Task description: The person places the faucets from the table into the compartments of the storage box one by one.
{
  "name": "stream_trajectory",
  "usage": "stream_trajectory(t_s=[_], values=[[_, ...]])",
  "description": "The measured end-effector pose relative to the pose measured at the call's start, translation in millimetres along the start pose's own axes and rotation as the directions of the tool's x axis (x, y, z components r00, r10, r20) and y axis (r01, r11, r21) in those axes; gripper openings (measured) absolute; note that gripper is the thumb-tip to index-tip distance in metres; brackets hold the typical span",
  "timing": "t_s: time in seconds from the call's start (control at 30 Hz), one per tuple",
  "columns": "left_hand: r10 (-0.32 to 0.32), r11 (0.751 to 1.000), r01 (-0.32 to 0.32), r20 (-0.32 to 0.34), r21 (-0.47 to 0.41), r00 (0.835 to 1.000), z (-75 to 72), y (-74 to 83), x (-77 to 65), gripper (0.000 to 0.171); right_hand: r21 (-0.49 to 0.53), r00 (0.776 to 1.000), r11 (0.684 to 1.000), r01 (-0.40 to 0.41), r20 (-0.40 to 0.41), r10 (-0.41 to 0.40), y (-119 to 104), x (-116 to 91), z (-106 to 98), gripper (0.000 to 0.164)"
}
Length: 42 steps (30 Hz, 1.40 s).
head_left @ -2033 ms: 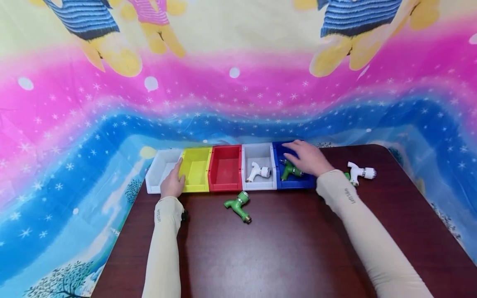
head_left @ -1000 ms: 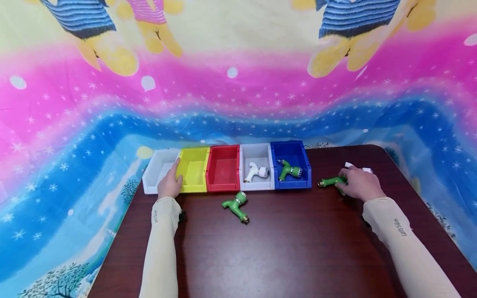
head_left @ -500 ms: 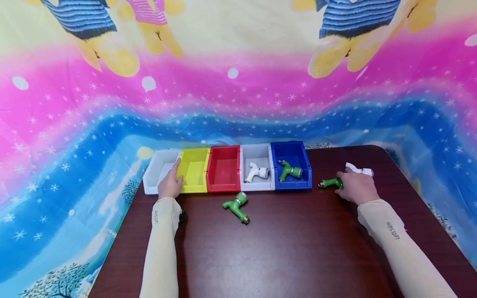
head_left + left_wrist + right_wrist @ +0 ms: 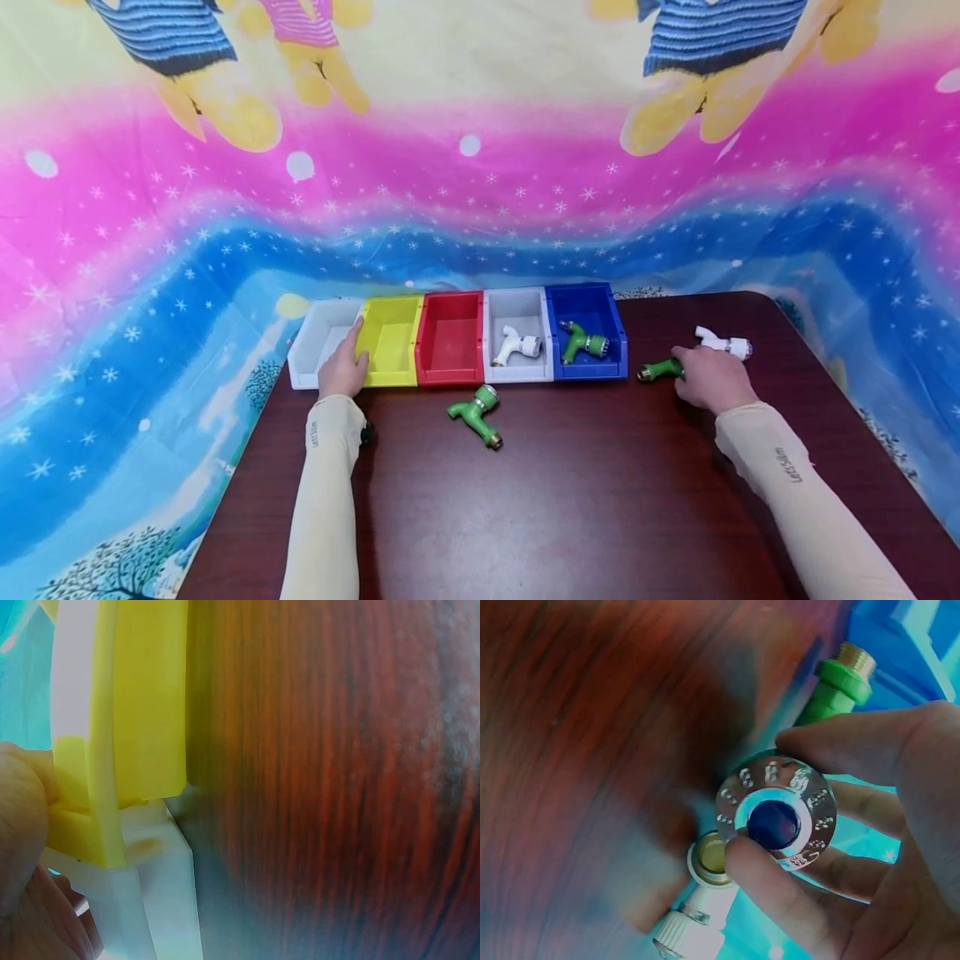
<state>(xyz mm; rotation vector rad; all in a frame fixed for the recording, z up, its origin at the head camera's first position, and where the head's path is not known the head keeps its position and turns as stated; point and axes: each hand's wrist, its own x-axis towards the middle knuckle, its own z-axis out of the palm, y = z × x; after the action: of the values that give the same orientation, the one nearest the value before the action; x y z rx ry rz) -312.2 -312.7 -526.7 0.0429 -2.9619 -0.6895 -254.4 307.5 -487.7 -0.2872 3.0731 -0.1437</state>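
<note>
In the head view my right hand (image 4: 714, 379) grips a green faucet (image 4: 660, 370) at the table's right side, most of it hidden under the hand. Its round knob end (image 4: 776, 817) shows between thumb and finger in the right wrist view, with the brass thread pointing away. Just behind that hand lies a white faucet (image 4: 726, 343). My left hand (image 4: 343, 367) rests on the wall between the left white bin (image 4: 307, 367) and the yellow bin (image 4: 390, 377), index finger stretched along it. The left wrist view has the thumb at the yellow bin's front edge.
To the right of the yellow bin stand a red bin (image 4: 452, 375), a second white bin (image 4: 517, 375) holding a white faucet (image 4: 516, 346), and a blue bin (image 4: 615, 367) holding a green faucet (image 4: 581, 343). Another green faucet (image 4: 477, 417) lies on the dark wooden table (image 4: 525, 517).
My right hand has gone from above the blue bin to the right and taken hold of the green faucet lying there, turning it slightly. My left hand stays on the bin wall.
</note>
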Motion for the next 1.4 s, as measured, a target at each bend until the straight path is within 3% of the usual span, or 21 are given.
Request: stream_trajectory(t_s=[0.2, 0.4, 0.5, 0.93, 1.4], values=[[-0.003, 1.0, 0.003, 0.002, 0.001, 1.0, 0.2, -0.3, 1.4, 0.071, 0.006, 0.992, 1.0, 0.01, -0.127, -0.009, 0.1, -2.7, -15.6, 0.051], [-0.001, 1.0, 0.001, 0.007, 0.0, 1.0, -0.5, 0.8, 0.7, 0.071, 0.018, 0.951, 0.999, 0.038, -0.308, -0.03, -9.7, -2.6, -33.2, 0.05], [-0.001, 1.0, 0.001, 0.011, 0.006, 1.0, -0.4, 1.0, -0.2, 0.07, 0.023, 0.932, 0.998, 0.066, -0.359, -0.054, -19.3, 1.2, -38.8, 0.05], [-0.006, 1.0, 0.006, 0.023, 0.002, 1.0, -2.1, 2.9, -0.7, 0.071, 0.019, 0.896, 0.985, 0.174, -0.419, -0.15, -86.7, 40.7, -43.0, 0.05], [-0.016, 1.0, 0.016, 0.036, -0.009, 0.999, -4.2, 3.4, -0.4, 0.071, 0.051, 0.892, 0.959, 0.277, -0.384, -0.238, -181.6, 85.8, -46.8, 0.049]])
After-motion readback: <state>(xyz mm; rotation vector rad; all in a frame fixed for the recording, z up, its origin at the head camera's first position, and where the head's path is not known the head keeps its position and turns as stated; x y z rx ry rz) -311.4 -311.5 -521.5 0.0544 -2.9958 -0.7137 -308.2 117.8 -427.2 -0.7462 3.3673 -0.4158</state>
